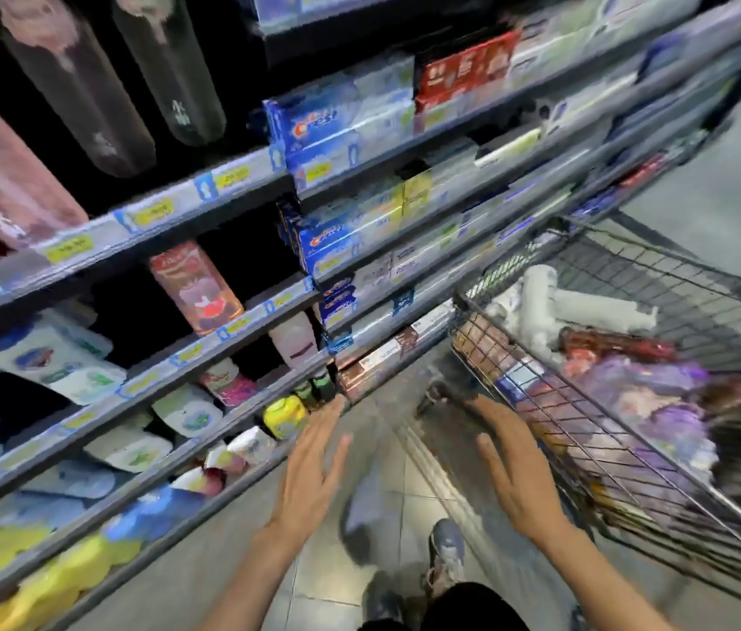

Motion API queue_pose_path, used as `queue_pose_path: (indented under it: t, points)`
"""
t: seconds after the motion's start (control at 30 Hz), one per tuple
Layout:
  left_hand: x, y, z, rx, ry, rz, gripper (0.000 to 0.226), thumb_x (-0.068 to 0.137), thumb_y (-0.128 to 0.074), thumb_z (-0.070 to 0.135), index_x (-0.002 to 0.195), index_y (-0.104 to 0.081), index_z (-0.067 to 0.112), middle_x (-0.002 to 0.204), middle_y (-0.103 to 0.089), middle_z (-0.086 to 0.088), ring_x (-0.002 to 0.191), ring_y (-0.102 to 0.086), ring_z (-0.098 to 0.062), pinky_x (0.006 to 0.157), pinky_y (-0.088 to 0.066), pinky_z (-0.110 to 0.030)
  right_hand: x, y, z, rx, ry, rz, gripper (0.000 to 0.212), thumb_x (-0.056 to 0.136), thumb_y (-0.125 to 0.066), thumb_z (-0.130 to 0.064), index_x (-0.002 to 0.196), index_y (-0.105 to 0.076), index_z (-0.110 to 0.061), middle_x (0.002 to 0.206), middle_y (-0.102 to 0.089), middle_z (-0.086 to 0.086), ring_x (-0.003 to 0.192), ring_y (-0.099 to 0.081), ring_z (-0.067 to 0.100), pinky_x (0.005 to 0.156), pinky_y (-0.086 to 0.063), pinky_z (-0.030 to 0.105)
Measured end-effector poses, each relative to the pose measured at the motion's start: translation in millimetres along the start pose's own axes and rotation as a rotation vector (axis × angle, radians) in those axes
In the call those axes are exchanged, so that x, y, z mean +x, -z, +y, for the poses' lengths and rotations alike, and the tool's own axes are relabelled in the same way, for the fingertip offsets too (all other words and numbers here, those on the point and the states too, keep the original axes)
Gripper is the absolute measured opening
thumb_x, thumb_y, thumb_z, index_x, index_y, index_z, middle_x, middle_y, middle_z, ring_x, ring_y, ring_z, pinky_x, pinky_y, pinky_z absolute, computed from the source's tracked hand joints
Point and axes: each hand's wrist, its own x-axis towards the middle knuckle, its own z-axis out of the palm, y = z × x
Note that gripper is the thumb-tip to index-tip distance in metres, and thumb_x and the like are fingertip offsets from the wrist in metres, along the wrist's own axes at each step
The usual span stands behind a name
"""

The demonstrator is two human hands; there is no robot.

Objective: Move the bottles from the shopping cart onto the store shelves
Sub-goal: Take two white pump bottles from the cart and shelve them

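The view is blurred by motion. A wire shopping cart [555, 403] stands at the right, filled with white bottles [542, 302], purple packs [651, 384] and other goods. Store shelves [141, 389] run along the left, stocked with bottles and pouches. My left hand [314, 466] hovers with straight, spread fingers in front of the lower shelf edge, holding nothing. My right hand [514, 471] is also spread and empty, just left of the cart's wire side, without touching it as far as I can tell.
Toothpaste boxes [337, 125] fill the shelves further along at centre right. Tall dark bottles [81, 79] stand on the top left shelf. Tiled floor [323, 571] lies between shelves and cart, with my shoes [444, 557] below.
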Motion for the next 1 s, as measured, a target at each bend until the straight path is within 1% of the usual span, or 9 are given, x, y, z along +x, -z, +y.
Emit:
queue_pose_path:
  t: [0.17, 0.33, 0.47, 0.57, 0.7, 0.8, 0.87, 0.93, 1.0]
  points:
    - [-1.7, -52.7, 40.6, -0.091, -0.019, -0.129, 0.049, 0.095, -0.04, 0.038, 0.143, -0.034, 0.028, 0.145, -0.033, 0.021, 0.134, -0.023, 0.015, 0.108, -0.013, -0.003, -50.0, 45.6, 27.1, 0.037, -0.166, 0.133, 0.047, 0.097, -0.035, -0.042, 0.137, -0.048, -0.02, 0.138, -0.049, -0.005, 0.131, -0.042, 0.011, 0.109, -0.031, 0.026]
    - [18.8, -114.6, 79.0, -0.104, -0.052, -0.267, 0.049, 0.095, -0.03, 0.053, 0.141, -0.029, 0.037, 0.146, -0.03, 0.024, 0.136, -0.025, 0.006, 0.111, -0.021, -0.017, -80.6, 83.0, 57.2, 0.096, -0.334, 0.248, 0.044, 0.097, -0.04, -0.035, 0.138, -0.048, -0.019, 0.141, -0.049, -0.006, 0.133, -0.04, 0.007, 0.11, -0.03, 0.026]
    - [51.6, -166.0, 101.6, -0.119, -0.063, -0.355, 0.047, 0.095, -0.034, 0.051, 0.14, -0.026, 0.043, 0.145, -0.028, 0.029, 0.136, -0.025, 0.01, 0.109, -0.02, -0.014, -80.8, 112.7, 92.4, 0.205, -0.428, 0.314, 0.038, 0.095, -0.046, -0.025, 0.133, -0.051, -0.024, 0.136, -0.052, -0.012, 0.129, -0.044, 0.004, 0.101, -0.03, 0.008]
    - [81.9, -200.4, 119.9, -0.134, -0.078, -0.372, 0.048, 0.091, -0.033, 0.055, 0.138, -0.027, 0.046, 0.142, -0.03, 0.032, 0.133, -0.025, 0.016, 0.107, -0.019, -0.009, -62.9, 138.5, 121.9, 0.294, -0.5, 0.334, 0.037, 0.094, -0.045, -0.032, 0.13, -0.051, -0.031, 0.134, -0.053, -0.015, 0.125, -0.047, 0.001, 0.092, -0.034, 0.004]
    - [116.1, -238.7, 141.0, -0.134, -0.084, -0.369, 0.046, 0.095, -0.04, 0.043, 0.14, -0.034, 0.032, 0.143, -0.035, 0.024, 0.136, -0.03, 0.005, 0.109, -0.021, -0.01, -36.5, 167.1, 159.2, 0.325, -0.513, 0.309, 0.031, 0.098, -0.041, -0.037, 0.128, -0.049, -0.038, 0.135, -0.05, -0.021, 0.124, -0.045, -0.004, 0.095, -0.035, 0.009]
    - [137.5, -259.9, 157.9, -0.149, -0.065, -0.369, 0.043, 0.095, -0.044, 0.041, 0.136, -0.031, 0.04, 0.141, -0.033, 0.029, 0.134, -0.03, 0.007, 0.106, -0.02, -0.008, -19.0, 180.8, 178.6, 0.369, -0.536, 0.33, 0.029, 0.096, -0.042, -0.04, 0.124, -0.048, -0.045, 0.133, -0.051, -0.024, 0.123, -0.048, -0.001, 0.098, -0.037, 0.016]
    - [151.4, -271.1, 164.8, -0.128, -0.049, -0.375, 0.042, 0.093, -0.045, 0.042, 0.132, -0.03, 0.046, 0.137, -0.032, 0.032, 0.13, -0.032, 0.006, 0.105, -0.022, -0.013, -9.5, 186.0, 188.0, 0.414, -0.579, 0.304, 0.031, 0.094, -0.042, -0.044, 0.125, -0.047, -0.048, 0.136, -0.048, -0.024, 0.128, -0.043, 0.0, 0.106, -0.038, 0.03]
    - [168.3, -280.4, 168.2, -0.074, -0.083, -0.398, 0.043, 0.093, -0.045, 0.045, 0.134, -0.031, 0.044, 0.138, -0.033, 0.03, 0.131, -0.032, 0.004, 0.106, -0.024, -0.019, 0.7, 189.1, 195.9, 0.44, -0.614, 0.27, 0.034, 0.092, -0.04, -0.047, 0.125, -0.045, -0.05, 0.138, -0.046, -0.022, 0.132, -0.04, 0.002, 0.109, -0.036, 0.04]
    - [189.4, -289.9, 167.2, -0.034, -0.14, -0.438, 0.043, 0.096, -0.047, 0.041, 0.138, -0.038, 0.039, 0.142, -0.037, 0.025, 0.134, -0.033, 0.002, 0.107, -0.027, -0.023, 11.7, 189.4, 201.1, 0.423, -0.618, 0.275, 0.034, 0.092, -0.04, -0.044, 0.125, -0.047, -0.047, 0.137, -0.047, -0.022, 0.131, -0.041, 0.0, 0.11, -0.034, 0.039]
